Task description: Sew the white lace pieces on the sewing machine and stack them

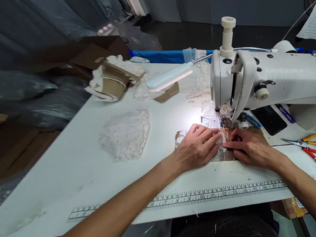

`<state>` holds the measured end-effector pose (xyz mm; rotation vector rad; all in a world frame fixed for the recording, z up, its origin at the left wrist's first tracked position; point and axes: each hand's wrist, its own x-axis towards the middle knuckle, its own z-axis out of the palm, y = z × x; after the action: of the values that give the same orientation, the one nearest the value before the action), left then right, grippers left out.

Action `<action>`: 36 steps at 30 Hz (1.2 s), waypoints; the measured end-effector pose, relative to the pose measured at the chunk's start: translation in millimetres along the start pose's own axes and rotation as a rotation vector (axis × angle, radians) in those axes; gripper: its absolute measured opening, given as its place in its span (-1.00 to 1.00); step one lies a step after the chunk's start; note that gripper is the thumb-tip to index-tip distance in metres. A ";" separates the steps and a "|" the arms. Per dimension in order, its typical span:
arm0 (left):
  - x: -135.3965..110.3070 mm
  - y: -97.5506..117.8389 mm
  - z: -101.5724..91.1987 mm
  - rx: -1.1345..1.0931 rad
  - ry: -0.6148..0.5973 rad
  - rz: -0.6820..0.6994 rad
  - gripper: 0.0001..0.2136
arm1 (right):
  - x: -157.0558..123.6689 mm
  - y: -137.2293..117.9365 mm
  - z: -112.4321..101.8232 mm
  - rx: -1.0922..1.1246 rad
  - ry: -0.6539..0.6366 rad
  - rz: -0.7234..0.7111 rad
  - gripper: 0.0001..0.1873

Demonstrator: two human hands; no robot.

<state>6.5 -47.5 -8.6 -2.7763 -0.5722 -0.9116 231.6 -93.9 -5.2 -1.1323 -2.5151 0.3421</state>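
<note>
My left hand lies flat, fingers stretched out, on a piece of white lace fabric just in front of the presser foot. My right hand is on the other side of the lace, its bent fingers pinching the fabric's right edge. The white sewing machine stands over the work, its needle area close beyond my fingertips and partly hidden by them. Beneath the lace and my right hand is a brown plate. Much of the lace under my left palm is hidden.
A lace piece lies on the table at left; a bundle of lace with brown card sits behind it. A lamp reaches over the table. Scissors and a phone lie at right. A printed ruler runs along the front.
</note>
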 end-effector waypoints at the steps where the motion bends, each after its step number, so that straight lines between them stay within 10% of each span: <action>1: 0.2 0.2 -0.4 0.012 -0.004 0.006 -0.84 | 0.2 -0.4 -0.3 -0.002 -0.002 0.002 -0.67; 36: -1.6 3.4 -3.5 0.048 -0.082 -0.046 -0.77 | 3.1 -4.4 -2.8 -0.042 -0.029 0.003 -0.64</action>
<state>4.8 -52.0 -6.9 -2.7794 -0.6636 -0.7846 227.9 -94.2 -0.4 -1.1545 -2.5571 0.3103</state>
